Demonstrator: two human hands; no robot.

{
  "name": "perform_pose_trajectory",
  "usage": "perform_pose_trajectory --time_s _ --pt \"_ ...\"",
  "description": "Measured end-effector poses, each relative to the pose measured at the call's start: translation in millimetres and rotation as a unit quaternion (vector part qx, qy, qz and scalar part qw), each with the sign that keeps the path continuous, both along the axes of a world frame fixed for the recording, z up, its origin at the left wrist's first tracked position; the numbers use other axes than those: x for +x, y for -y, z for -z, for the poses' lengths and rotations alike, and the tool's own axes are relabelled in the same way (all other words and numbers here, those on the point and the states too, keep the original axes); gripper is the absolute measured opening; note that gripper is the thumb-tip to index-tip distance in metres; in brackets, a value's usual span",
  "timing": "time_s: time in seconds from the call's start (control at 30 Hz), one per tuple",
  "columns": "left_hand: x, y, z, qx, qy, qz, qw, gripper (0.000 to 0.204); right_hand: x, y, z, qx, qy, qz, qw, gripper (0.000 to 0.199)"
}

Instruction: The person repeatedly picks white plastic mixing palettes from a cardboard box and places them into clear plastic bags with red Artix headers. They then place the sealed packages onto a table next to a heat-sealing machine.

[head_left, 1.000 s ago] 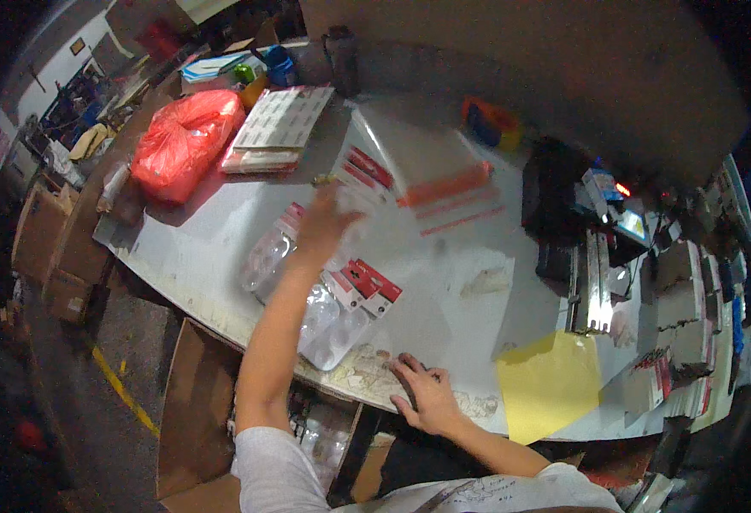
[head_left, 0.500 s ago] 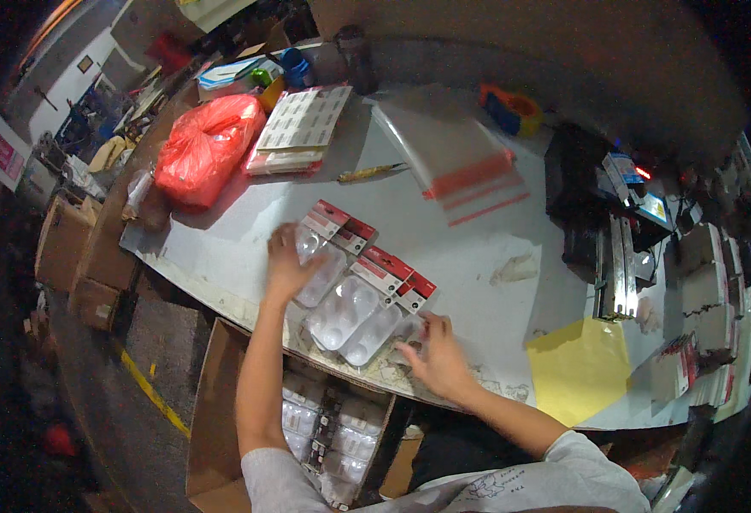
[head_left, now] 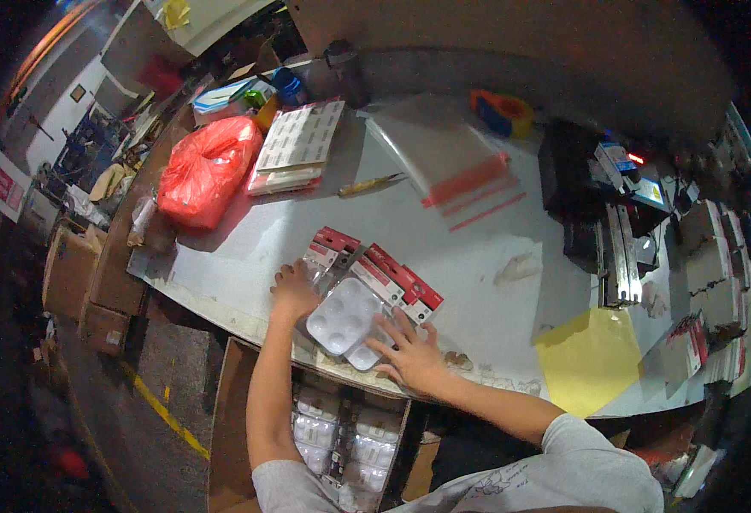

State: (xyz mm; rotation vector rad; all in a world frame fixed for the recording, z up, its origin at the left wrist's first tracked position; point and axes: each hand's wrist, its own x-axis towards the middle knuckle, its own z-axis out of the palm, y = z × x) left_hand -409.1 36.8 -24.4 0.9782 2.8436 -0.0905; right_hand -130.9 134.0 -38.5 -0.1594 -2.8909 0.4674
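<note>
Several plastic trays with round wells, resembling paint palettes [head_left: 339, 315], lie side by side near the table's front edge. Red and white header cards [head_left: 399, 280] top their bags, pointing away from me. At the left end of the row, my left hand [head_left: 295, 293] lies over a tray pack, its fingers stretched forward and apart. My right hand [head_left: 411, 352] spreads its fingers over the pack at the right end, covering most of that tray. How firmly either hand presses on the packs cannot be seen.
Below the table edge, an open carton [head_left: 232, 389] holds more packed trays. Farther back are a red plastic bag [head_left: 209, 175], a stack of label sheets [head_left: 300, 141], a cutter knife [head_left: 370, 185] and clear bags [head_left: 439, 150]. A yellow sheet [head_left: 587, 363] lies right, near black equipment [head_left: 570, 175].
My right hand has moved left from the row's right edge onto the trays. My left hand now covers more of the left packs, and the row looks closer together. The view has shifted slightly.
</note>
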Motion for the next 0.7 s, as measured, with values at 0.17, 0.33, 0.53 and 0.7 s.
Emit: perform_pose_trajectory --time_s 0.17,0.33,0.53,0.7 --pt "15 4 -29 0.019 -0.053 0.009 0.998 0.069 0 -3 -11 -0.003 -0.023 0.002 1.0 0.047" --pt "48 6 -83 0.225 -0.058 0.123 0.965 0.071 29 0 -27 -0.195 -0.01 0.082 0.977 0.044" --pt "87 -6 -47 0.073 0.15 0.099 0.981 0.081 40 -10 -18 -0.611 0.068 0.198 0.764 0.049" --pt "41 -13 -60 0.054 0.315 0.016 0.948 0.078 10 -17 -20 -0.774 0.063 0.228 0.587 0.06"
